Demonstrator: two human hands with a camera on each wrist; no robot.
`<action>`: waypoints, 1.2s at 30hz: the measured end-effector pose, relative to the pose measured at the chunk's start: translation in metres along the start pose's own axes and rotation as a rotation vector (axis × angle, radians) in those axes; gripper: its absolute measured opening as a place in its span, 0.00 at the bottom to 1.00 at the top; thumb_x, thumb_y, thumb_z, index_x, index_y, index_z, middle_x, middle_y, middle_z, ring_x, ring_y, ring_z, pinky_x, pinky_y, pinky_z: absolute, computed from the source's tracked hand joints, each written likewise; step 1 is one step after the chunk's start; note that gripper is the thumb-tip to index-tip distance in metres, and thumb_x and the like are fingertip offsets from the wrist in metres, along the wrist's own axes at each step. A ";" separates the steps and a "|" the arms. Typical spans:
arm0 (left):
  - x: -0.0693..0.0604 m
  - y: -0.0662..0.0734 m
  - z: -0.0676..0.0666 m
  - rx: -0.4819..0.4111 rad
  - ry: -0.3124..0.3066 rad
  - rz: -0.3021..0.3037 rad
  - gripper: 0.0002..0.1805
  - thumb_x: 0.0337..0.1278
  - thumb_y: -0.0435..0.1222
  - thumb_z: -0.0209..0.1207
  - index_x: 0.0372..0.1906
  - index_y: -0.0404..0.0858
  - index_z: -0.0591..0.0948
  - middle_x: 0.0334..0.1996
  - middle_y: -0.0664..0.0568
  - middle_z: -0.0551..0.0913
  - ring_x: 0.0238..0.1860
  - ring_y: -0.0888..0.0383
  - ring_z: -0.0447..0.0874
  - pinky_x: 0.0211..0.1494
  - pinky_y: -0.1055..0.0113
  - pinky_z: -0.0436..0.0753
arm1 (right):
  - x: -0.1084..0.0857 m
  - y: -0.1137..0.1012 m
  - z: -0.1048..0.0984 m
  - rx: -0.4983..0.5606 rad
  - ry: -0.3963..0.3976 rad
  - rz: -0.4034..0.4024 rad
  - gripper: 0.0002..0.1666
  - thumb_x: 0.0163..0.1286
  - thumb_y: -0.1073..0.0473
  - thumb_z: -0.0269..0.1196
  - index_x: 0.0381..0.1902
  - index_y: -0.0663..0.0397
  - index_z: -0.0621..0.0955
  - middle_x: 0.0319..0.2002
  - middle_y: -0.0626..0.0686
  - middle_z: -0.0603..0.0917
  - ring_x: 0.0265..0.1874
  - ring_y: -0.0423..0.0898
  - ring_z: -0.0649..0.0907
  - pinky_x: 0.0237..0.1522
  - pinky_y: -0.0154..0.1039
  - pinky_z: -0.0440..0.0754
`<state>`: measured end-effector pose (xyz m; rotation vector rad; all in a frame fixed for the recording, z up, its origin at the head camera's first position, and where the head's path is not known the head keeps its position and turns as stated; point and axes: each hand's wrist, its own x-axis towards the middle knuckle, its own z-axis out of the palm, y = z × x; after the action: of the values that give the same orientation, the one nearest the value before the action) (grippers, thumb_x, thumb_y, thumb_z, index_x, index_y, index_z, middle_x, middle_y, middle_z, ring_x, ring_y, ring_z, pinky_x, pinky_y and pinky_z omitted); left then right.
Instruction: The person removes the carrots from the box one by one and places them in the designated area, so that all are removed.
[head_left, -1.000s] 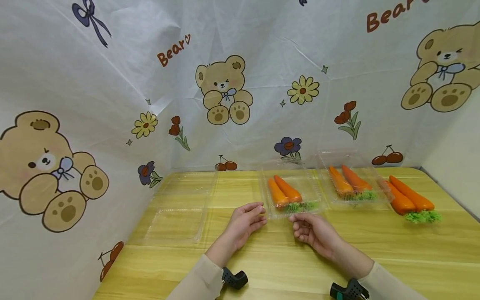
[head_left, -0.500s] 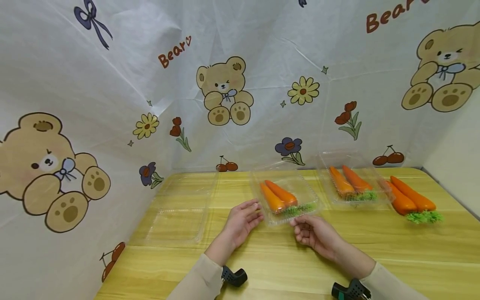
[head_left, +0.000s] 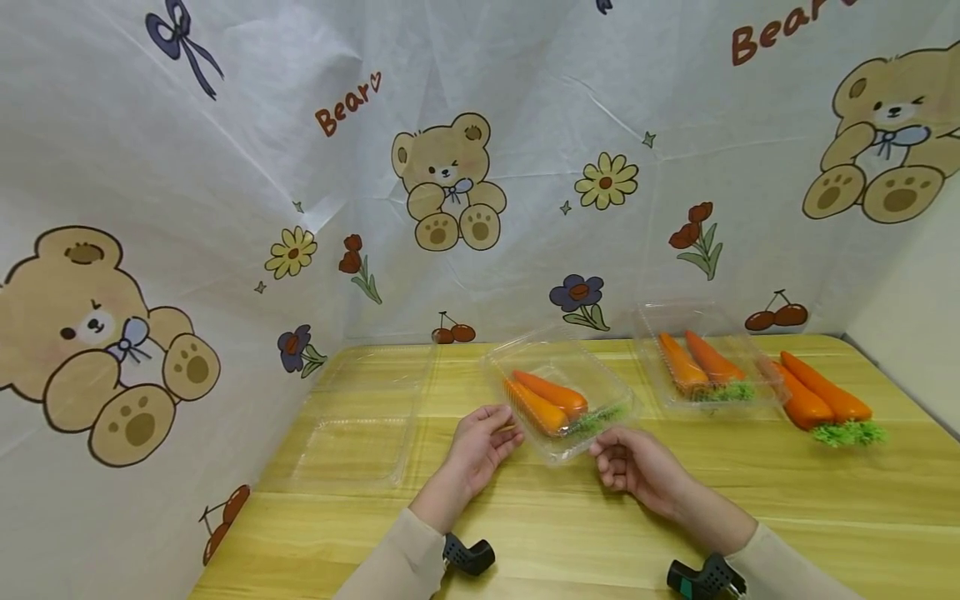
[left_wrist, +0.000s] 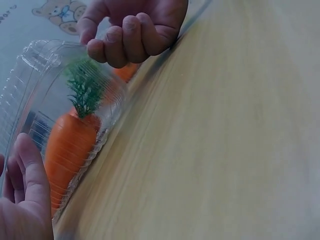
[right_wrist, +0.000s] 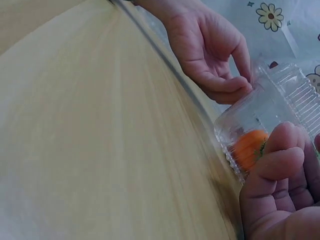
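Observation:
A clear plastic clamshell box point(head_left: 557, 457) with two toy carrots point(head_left: 555, 393) inside sits in front of me, turned at an angle on the table. Its lid seems to be down over the carrots. My left hand point(head_left: 480, 450) is at the box's left edge, where thumb and fingertips pinch the rim in the right wrist view. With thumb and curled index finger, my right hand point(head_left: 645, 471) grips the near right edge. The green leafy tops point(left_wrist: 84, 90) of the carrots point toward the right hand in the left wrist view.
A second clear box point(head_left: 708, 404) with carrots stands at the back right. Beside it lie loose toy carrots point(head_left: 828, 396) with green tops. An open, carrot-free clear clamshell point(head_left: 401, 475) lies at the left. A bear-print cloth point(head_left: 517, 100) hangs behind the wooden table point(head_left: 540, 542).
The box has turned and shifted left and nearer to me, its front corner swinging toward me. My right hand has moved slightly right; the left stays almost in place at the rim.

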<state>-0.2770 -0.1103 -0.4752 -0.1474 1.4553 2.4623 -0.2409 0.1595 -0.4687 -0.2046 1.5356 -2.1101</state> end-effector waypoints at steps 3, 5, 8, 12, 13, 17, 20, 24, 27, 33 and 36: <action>-0.003 0.000 0.002 -0.006 -0.013 -0.002 0.05 0.73 0.34 0.60 0.45 0.36 0.79 0.34 0.52 0.83 0.34 0.58 0.85 0.44 0.67 0.90 | -0.001 0.000 -0.001 0.001 0.010 -0.016 0.19 0.79 0.59 0.49 0.32 0.49 0.85 0.25 0.43 0.85 0.23 0.37 0.82 0.27 0.28 0.82; -0.005 -0.001 0.003 -0.007 -0.015 -0.004 0.05 0.73 0.34 0.60 0.45 0.36 0.78 0.34 0.51 0.83 0.34 0.58 0.85 0.45 0.67 0.90 | -0.001 0.000 -0.002 0.006 0.015 -0.024 0.19 0.79 0.59 0.49 0.32 0.49 0.85 0.25 0.43 0.85 0.23 0.37 0.83 0.27 0.28 0.82; -0.008 -0.002 0.005 -0.008 -0.005 -0.007 0.04 0.73 0.34 0.60 0.44 0.37 0.78 0.35 0.51 0.83 0.34 0.58 0.85 0.44 0.67 0.90 | -0.002 -0.001 -0.002 0.004 0.018 -0.033 0.18 0.81 0.58 0.50 0.34 0.49 0.85 0.25 0.43 0.85 0.23 0.37 0.83 0.28 0.28 0.83; -0.013 -0.004 0.006 -0.007 0.010 -0.003 0.03 0.73 0.34 0.60 0.43 0.37 0.78 0.35 0.51 0.83 0.34 0.58 0.86 0.43 0.67 0.90 | -0.002 0.000 -0.002 -0.012 0.039 -0.027 0.16 0.81 0.56 0.52 0.36 0.50 0.84 0.26 0.44 0.84 0.24 0.38 0.83 0.29 0.29 0.84; -0.014 -0.004 0.007 -0.006 0.014 -0.001 0.03 0.73 0.33 0.60 0.43 0.37 0.78 0.34 0.51 0.83 0.33 0.58 0.86 0.43 0.67 0.91 | -0.002 0.000 -0.001 -0.016 0.046 -0.022 0.15 0.81 0.56 0.53 0.36 0.50 0.84 0.26 0.44 0.84 0.24 0.38 0.83 0.29 0.29 0.84; -0.017 -0.008 0.008 -0.001 0.021 0.009 0.03 0.73 0.33 0.59 0.39 0.40 0.78 0.34 0.51 0.84 0.32 0.59 0.86 0.42 0.67 0.91 | -0.003 0.001 0.000 -0.021 0.072 -0.004 0.12 0.81 0.55 0.55 0.37 0.48 0.83 0.26 0.44 0.83 0.24 0.38 0.83 0.28 0.29 0.84; -0.018 -0.010 0.009 -0.003 0.026 0.010 0.04 0.72 0.33 0.59 0.37 0.40 0.78 0.33 0.52 0.84 0.32 0.59 0.86 0.41 0.67 0.91 | -0.003 0.000 0.001 -0.012 0.069 -0.001 0.11 0.81 0.55 0.55 0.39 0.47 0.82 0.26 0.44 0.83 0.24 0.38 0.83 0.28 0.29 0.84; -0.022 -0.012 0.013 -0.010 0.024 0.015 0.04 0.72 0.32 0.60 0.39 0.39 0.76 0.34 0.51 0.84 0.32 0.59 0.86 0.42 0.67 0.91 | -0.004 0.000 0.002 -0.004 0.052 -0.015 0.10 0.81 0.55 0.55 0.38 0.47 0.80 0.27 0.44 0.83 0.25 0.39 0.83 0.29 0.29 0.84; -0.025 -0.013 0.016 -0.011 0.016 0.019 0.04 0.71 0.31 0.60 0.40 0.39 0.76 0.34 0.50 0.84 0.33 0.59 0.86 0.42 0.67 0.91 | -0.005 -0.001 0.004 0.002 0.035 -0.027 0.10 0.81 0.56 0.55 0.37 0.47 0.79 0.28 0.44 0.83 0.25 0.39 0.84 0.28 0.28 0.84; -0.029 -0.016 0.024 -0.020 0.017 0.028 0.03 0.72 0.29 0.58 0.39 0.39 0.77 0.34 0.50 0.85 0.32 0.59 0.87 0.42 0.67 0.91 | -0.005 -0.001 0.007 0.013 0.023 -0.020 0.11 0.81 0.56 0.54 0.36 0.46 0.79 0.29 0.45 0.83 0.25 0.39 0.84 0.28 0.29 0.84; -0.031 -0.016 0.025 -0.025 0.024 0.026 0.04 0.72 0.29 0.57 0.39 0.40 0.77 0.34 0.50 0.85 0.33 0.59 0.87 0.42 0.67 0.91 | -0.006 -0.001 0.007 0.016 0.024 -0.016 0.11 0.81 0.57 0.54 0.36 0.46 0.79 0.29 0.45 0.84 0.25 0.39 0.85 0.28 0.29 0.84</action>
<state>-0.2413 -0.0865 -0.4694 -0.1652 1.4449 2.5087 -0.2335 0.1564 -0.4643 -0.1869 1.5343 -2.1438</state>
